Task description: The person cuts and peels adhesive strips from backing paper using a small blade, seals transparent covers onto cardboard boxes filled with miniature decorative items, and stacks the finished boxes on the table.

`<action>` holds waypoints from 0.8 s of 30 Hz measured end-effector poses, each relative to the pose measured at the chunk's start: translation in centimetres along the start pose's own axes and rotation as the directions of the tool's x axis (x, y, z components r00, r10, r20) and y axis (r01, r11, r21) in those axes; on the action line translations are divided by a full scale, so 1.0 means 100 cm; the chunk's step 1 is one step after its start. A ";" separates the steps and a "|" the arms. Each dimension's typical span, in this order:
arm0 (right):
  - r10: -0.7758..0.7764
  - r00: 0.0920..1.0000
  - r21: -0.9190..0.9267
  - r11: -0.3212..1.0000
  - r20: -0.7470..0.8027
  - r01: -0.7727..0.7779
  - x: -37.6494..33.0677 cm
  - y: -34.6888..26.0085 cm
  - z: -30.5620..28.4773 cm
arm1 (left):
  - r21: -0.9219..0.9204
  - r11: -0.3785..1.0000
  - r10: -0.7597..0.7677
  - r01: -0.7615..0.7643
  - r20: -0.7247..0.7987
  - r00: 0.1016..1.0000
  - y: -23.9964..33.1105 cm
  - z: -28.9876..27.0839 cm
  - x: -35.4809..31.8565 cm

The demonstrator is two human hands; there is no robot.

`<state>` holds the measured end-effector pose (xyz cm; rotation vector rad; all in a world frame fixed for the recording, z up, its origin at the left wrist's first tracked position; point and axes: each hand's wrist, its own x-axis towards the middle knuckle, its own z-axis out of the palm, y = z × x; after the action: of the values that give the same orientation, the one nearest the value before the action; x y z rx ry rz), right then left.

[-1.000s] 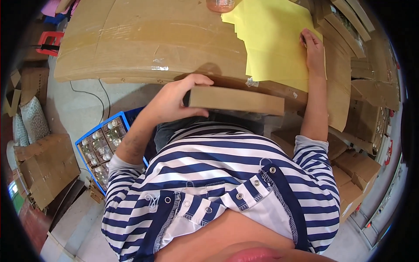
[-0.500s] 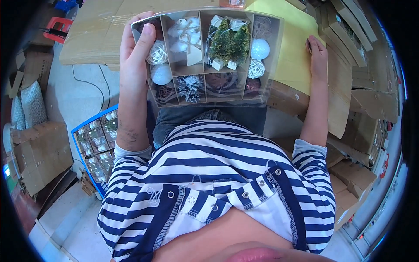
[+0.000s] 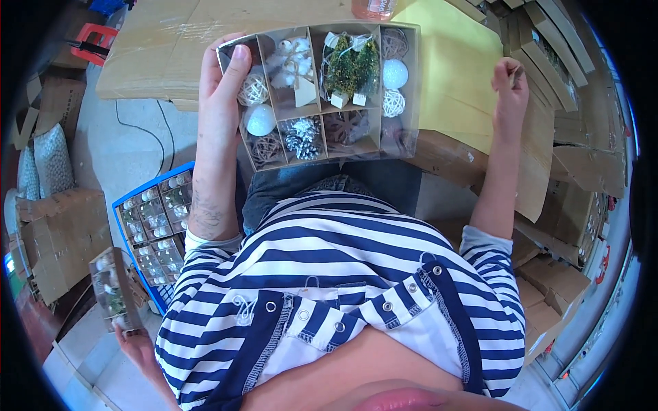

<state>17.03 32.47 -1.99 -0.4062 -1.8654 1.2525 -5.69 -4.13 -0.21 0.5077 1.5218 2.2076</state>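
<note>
My left hand [image 3: 225, 79] grips the left side of a divided cardboard box [image 3: 295, 114] with a clear cover, thumb on top. Its compartments hold green bottle-brush trees [image 3: 351, 68], white fluffy ornaments [image 3: 291, 60] tied with string, a frosted pine cone [image 3: 301, 138], white balls [image 3: 259, 120] and woven balls [image 3: 253, 90]. The box is tilted above my lap. Apart from it, over the right edge of a yellow sheet [image 3: 452, 75], my right hand [image 3: 510, 89] is closed in a pinch; a small brownish bit shows at its fingertips, too small to name.
A blue crate [image 3: 124, 236] of similar boxes stands on the floor at left. Beside it, another person's hand [image 3: 137, 346] holds one more ornament box [image 3: 110, 291]. Cardboard [image 3: 157, 55] covers the work surface, with a pink container [image 3: 373, 8] behind. Cartons [image 3: 562, 288] crowd the right.
The held box has shifted slightly left and turned a little. My right hand has moved right, off the yellow sheet's edge. Another person's hand with a box has appeared at lower left.
</note>
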 end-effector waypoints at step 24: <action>0.253 0.965 -0.346 0.902 -0.066 -0.260 -0.012 -0.032 0.099 | 0.076 0.996 -0.060 0.056 0.059 0.996 -0.032 -0.007 0.102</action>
<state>10.60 24.21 -1.33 -0.8804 -2.0729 1.0704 -14.35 1.67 -2.81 0.5418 1.5708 2.0795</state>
